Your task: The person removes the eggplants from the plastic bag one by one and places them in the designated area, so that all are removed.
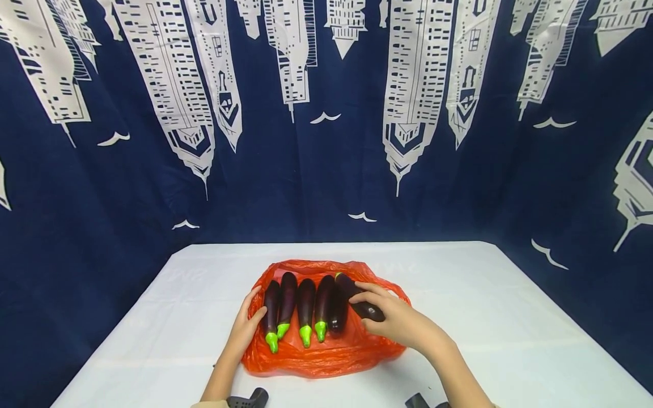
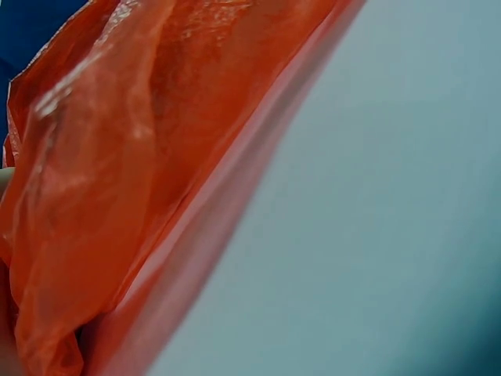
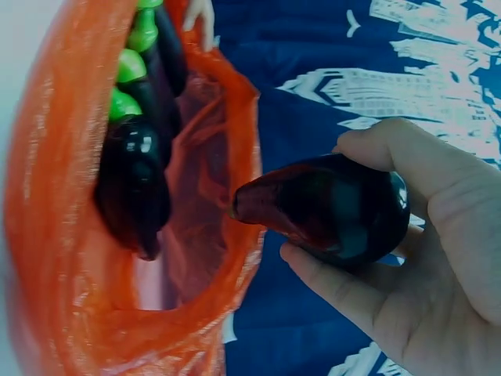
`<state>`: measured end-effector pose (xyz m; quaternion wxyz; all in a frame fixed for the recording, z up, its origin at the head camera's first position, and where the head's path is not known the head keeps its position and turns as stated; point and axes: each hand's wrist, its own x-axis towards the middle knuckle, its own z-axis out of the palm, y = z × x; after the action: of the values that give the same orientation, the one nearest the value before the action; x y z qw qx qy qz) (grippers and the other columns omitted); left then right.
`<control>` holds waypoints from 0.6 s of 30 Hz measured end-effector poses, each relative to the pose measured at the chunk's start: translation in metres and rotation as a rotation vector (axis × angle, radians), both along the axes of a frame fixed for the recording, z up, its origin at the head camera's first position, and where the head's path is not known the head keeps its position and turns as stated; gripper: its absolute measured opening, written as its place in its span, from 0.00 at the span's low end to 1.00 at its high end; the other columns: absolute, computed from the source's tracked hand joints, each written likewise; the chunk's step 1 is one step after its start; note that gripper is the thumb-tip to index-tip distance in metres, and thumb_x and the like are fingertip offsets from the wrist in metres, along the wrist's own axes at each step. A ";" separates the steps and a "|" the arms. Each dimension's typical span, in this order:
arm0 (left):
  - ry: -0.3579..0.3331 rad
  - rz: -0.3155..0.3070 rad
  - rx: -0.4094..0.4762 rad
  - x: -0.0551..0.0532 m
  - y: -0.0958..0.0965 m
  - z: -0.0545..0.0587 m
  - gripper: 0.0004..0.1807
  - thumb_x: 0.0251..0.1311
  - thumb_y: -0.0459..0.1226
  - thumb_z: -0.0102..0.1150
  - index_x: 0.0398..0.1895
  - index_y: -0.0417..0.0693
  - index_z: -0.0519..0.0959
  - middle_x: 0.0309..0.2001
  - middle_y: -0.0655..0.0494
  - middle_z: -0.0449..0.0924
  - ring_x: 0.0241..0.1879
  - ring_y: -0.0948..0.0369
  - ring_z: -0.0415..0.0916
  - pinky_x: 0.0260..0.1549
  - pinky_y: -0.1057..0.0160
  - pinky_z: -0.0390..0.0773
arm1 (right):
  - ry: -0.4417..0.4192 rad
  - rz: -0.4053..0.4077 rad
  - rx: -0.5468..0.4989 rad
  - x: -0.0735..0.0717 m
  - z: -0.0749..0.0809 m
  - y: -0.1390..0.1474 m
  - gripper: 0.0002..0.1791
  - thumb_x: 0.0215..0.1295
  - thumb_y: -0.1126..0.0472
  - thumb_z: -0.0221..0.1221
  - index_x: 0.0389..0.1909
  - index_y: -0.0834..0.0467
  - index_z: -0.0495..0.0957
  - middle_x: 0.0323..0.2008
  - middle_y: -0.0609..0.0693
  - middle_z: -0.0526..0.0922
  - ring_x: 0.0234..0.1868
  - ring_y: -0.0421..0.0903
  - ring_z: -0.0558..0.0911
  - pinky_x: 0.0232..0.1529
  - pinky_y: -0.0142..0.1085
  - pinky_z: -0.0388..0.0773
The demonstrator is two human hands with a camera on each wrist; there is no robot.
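Note:
My right hand (image 1: 393,317) grips an eggplant (image 3: 329,207), its thumb and fingers around the blunt end. In the head view that eggplant slants over the right part of an open red plastic bag (image 1: 316,362). Inside the bag several dark eggplants (image 1: 306,303) lie side by side, most with green stem ends toward me. The rightmost one, a dark eggplant (image 3: 133,184), points the other way. My left hand (image 1: 248,323) holds the bag's left rim, thumb beside the leftmost eggplant (image 1: 271,309). Only a sliver of that hand shows in the left wrist view, past the crumpled bag.
The bag lies on a white table (image 1: 484,317). Behind and beside the table hangs a dark blue cloth (image 1: 316,181) printed with white buildings. Dark wrist devices (image 1: 250,398) show near the bottom edge of the head view.

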<state>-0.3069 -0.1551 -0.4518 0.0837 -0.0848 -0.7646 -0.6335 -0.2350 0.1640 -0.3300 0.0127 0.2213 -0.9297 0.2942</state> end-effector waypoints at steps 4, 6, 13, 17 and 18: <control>0.006 0.004 -0.002 0.000 -0.001 0.001 0.30 0.64 0.39 0.47 0.68 0.48 0.53 0.69 0.41 0.49 0.67 0.44 0.49 0.65 0.41 0.48 | 0.028 0.015 -0.016 0.004 0.008 0.003 0.19 0.56 0.61 0.57 0.50 0.45 0.74 0.65 0.46 0.63 0.62 0.52 0.66 0.54 0.48 0.71; 0.009 0.007 -0.001 0.000 -0.001 0.001 0.30 0.64 0.39 0.47 0.68 0.48 0.53 0.69 0.41 0.49 0.67 0.45 0.49 0.65 0.41 0.48 | 0.039 0.018 -0.028 0.004 0.011 0.006 0.19 0.56 0.62 0.56 0.50 0.46 0.74 0.65 0.46 0.63 0.61 0.52 0.67 0.53 0.47 0.72; 0.005 -0.007 -0.006 0.001 0.001 -0.001 0.30 0.64 0.39 0.47 0.68 0.48 0.53 0.69 0.41 0.50 0.67 0.44 0.50 0.65 0.41 0.49 | 0.033 0.010 -0.099 0.005 0.017 0.024 0.20 0.56 0.63 0.56 0.50 0.46 0.74 0.64 0.51 0.63 0.59 0.57 0.69 0.53 0.49 0.74; 0.014 0.001 -0.009 0.001 0.001 0.000 0.30 0.64 0.38 0.47 0.68 0.47 0.53 0.69 0.41 0.50 0.67 0.44 0.49 0.65 0.41 0.48 | 0.026 0.038 -0.169 0.005 0.020 0.037 0.20 0.57 0.63 0.57 0.52 0.48 0.73 0.65 0.55 0.62 0.59 0.60 0.68 0.51 0.50 0.75; 0.016 0.004 -0.012 0.001 0.001 0.000 0.30 0.64 0.38 0.47 0.68 0.47 0.53 0.69 0.41 0.50 0.67 0.44 0.49 0.65 0.41 0.48 | 0.027 0.042 -0.184 0.004 0.020 0.040 0.20 0.58 0.63 0.57 0.52 0.48 0.73 0.65 0.56 0.61 0.58 0.61 0.68 0.50 0.50 0.75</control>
<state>-0.3057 -0.1539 -0.4517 0.0904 -0.0887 -0.7678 -0.6281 -0.2307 0.2042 -0.3097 0.0391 0.2426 -0.8937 0.3754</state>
